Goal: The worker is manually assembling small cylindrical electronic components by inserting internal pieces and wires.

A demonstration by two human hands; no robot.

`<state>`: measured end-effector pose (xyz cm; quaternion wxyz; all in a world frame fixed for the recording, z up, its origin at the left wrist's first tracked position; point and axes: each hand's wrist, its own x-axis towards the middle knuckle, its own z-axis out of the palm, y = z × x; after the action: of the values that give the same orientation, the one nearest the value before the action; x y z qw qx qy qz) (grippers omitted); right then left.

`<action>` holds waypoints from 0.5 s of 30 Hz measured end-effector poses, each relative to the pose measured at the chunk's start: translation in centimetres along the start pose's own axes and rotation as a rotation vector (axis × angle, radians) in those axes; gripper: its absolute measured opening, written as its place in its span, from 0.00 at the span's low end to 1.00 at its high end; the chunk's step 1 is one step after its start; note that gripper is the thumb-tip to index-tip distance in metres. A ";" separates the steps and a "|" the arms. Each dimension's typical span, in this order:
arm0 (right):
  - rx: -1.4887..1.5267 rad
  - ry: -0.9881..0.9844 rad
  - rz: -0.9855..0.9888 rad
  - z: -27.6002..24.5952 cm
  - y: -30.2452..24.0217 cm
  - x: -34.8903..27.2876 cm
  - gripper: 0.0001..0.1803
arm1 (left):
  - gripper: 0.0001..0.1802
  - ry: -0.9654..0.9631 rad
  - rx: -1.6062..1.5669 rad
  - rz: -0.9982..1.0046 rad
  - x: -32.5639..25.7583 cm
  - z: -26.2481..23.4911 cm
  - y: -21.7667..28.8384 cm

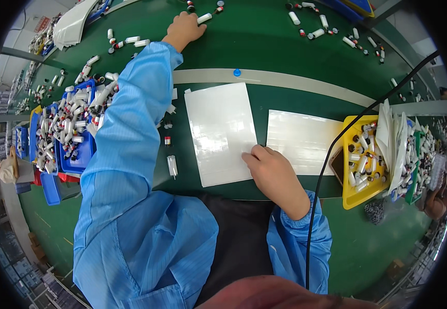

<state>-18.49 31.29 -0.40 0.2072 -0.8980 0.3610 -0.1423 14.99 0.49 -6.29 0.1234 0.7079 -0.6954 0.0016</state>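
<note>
My left hand [185, 30] reaches far across the green table with its thumb held away from the fingers. Beside the thumb lies a white bottle [204, 18]; the hand seems not to hold it, though the fingertips are partly hidden. Close to me, my right hand [277, 177] is closed on the right edge of a glossy white sheet [221, 129], its fingertips over the surface. Left of this sheet are a clear-and-white small bottle [172, 167] and a little red-and-black part [168, 140]. Another white sheet [298, 139] lies to the right.
Blue bins [87, 159] full of small bottles stand at the left, partly behind my sleeve. A yellow bin [360, 198] with more bottles is at the right. A black cable [331, 147] crosses the view. A pale strip [295, 82] runs across the table, bearing a blue cap [237, 72].
</note>
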 end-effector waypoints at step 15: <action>0.229 -0.096 0.109 0.2 0.7 0.8 0.14 | 0.20 -0.176 -1.918 -0.214 -10.2 -13.0 9.5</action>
<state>-18.29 30.29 -0.79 0.3329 -0.8534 0.3801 -0.1278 7.53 12.76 6.16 0.5955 0.3636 -0.3399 -0.6306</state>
